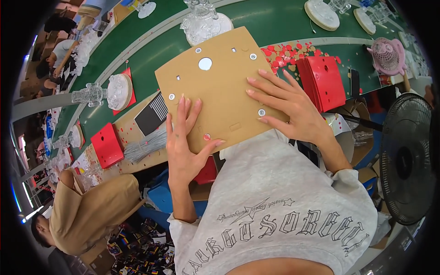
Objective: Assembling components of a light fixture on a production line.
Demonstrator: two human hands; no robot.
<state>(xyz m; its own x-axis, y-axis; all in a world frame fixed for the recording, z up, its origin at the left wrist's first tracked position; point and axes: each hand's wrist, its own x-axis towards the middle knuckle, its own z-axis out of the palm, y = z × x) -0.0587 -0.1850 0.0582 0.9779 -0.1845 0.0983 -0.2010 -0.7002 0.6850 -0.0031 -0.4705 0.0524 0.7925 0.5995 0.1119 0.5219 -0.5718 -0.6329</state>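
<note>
One brown cardboard sheet, slightly curved along its far edge (220,87), lies tilted in front of the person, across the table's near side and over the grey shirt (284,197). Small white-rimmed rings sit close to its edges, and a larger round hole sits toward the far edge. Whether the table bears its weight cannot be told. The left hand (183,142) is open, fingers spread on the lower left part, thumb along the near edge. The right hand (288,103) is open too, fingers flat over the right edge and palm beyond it.

Past the far edge, a see-through figure on a round white base (206,23) is partly covered in view. Right of the sheet, red and brown paper scraps (286,54) come right up to its edge; a red stack (322,82) stands just beside the right hand, then a black phone (354,83), with a pink fan (388,56) farther out. Leftward, a strip of green table (144,71) separates the sheet's corner from another round base (120,91). Nearer, a striped dark card (152,113) and a wire bundle (145,145) crowd the left hand's side, before a second red stack (107,144).
</note>
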